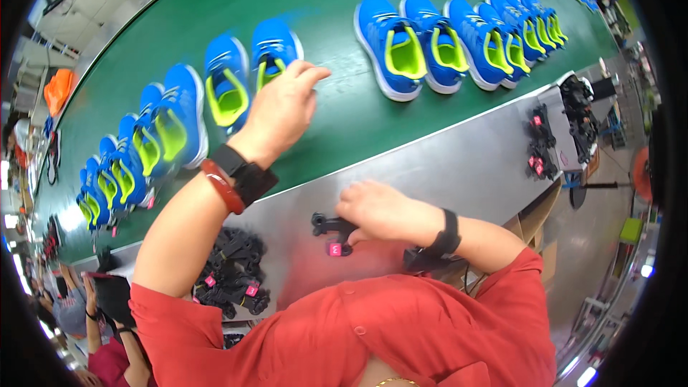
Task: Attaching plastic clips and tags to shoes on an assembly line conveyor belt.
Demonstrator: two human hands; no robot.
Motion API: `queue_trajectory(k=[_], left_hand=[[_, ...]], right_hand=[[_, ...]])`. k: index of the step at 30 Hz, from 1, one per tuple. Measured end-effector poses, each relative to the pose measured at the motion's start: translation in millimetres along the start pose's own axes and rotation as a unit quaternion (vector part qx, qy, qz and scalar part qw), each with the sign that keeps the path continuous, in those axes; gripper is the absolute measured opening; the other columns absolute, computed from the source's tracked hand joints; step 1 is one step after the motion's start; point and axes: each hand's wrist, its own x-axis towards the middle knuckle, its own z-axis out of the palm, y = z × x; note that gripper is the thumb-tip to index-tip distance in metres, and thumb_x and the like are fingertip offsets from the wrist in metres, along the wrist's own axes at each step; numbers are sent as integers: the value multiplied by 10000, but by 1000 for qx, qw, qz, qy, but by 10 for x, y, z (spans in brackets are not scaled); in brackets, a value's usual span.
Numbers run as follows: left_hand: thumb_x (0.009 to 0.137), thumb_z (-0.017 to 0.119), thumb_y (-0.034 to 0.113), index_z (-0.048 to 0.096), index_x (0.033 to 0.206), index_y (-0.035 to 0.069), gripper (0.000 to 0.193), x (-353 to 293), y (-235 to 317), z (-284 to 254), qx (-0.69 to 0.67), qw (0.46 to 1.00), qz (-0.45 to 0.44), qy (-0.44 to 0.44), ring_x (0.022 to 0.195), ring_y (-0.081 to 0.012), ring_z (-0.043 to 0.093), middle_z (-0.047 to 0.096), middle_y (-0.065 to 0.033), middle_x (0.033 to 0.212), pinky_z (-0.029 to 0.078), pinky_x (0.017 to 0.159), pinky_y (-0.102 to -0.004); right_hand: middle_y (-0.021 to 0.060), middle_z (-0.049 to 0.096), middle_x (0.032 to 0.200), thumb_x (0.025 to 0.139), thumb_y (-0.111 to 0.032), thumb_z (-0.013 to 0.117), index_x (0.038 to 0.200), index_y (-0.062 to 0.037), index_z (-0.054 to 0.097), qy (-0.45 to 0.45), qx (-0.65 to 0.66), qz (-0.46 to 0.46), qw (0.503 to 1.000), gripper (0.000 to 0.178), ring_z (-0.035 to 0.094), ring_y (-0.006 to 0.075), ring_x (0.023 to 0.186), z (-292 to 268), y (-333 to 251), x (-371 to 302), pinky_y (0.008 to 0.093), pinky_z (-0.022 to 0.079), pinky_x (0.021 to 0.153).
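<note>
My left hand (284, 109) reaches over the green surface at the heel of a blue shoe (275, 41) with a lime-green lining. Its fingers are stretched toward the right with nothing in them, and it covers part of that shoe. Just to the left stands another blue shoe (228, 86). Lower down, above the metal ledge, my right hand (376, 209) is closed on a black plastic shoe hanger (331, 225) that carries a pink tag (334, 249). The hanger sticks out to the left of the fingers.
Blue shoes stand in rows on the green conveyor belt (315, 132), left and right. A pile of black hangers (233, 265) lies by my left elbow; more hangers (539, 145) lie on the metal ledge (459, 165) at right. Another person (118, 344) works at lower left.
</note>
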Motion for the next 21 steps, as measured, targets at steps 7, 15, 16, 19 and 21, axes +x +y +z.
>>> queue_trajectory(k=[7, 15, 16, 19, 21], left_hand=[[832, 655, 68, 556, 1218, 69, 398, 693, 357, 1006, -64, 995, 15, -72, 956, -358, 622, 614, -161, 1159, 506, 835, -400], [812, 659, 86, 625, 922, 43, 124, 577, 228, 1058, -45, 991, 37, -117, 873, -365, 623, 626, -133, 952, 505, 749, -446], [810, 661, 85, 626, 912, 46, 115, 511, 247, 1053, -44, 992, 49, -109, 851, -361, 628, 625, -126, 952, 510, 734, -445], [812, 660, 84, 623, 906, 56, 104, 407, 286, 1058, -31, 994, 34, -101, 835, -350, 636, 622, -108, 976, 520, 715, -439], [814, 658, 82, 620, 903, 59, 100, 373, 300, 1058, -28, 995, 27, -95, 835, -349, 637, 620, -106, 978, 522, 713, -438]], right_hand=[[66, 594, 846, 711, -192, 759, 825, -77, 623, 36, 87, 26, 995, 211, 571, 276, 882, 93, 131, -191, 374, 470, 783], [61, 662, 782, 950, -127, 545, 1163, -41, 518, 356, 524, 275, 723, 232, 611, 105, 576, -273, 614, -611, 247, 489, 505], [60, 661, 778, 956, -109, 530, 1218, -43, 498, 392, 498, 278, 722, 273, 602, 95, 558, -305, 691, -649, 238, 481, 484], [58, 660, 766, 960, -84, 514, 1320, -44, 464, 409, 463, 288, 732, 365, 594, 83, 544, -274, 764, -673, 228, 472, 462], [55, 659, 762, 959, -79, 517, 1344, -45, 459, 400, 464, 287, 737, 391, 594, 82, 545, -220, 755, -639, 227, 470, 459]])
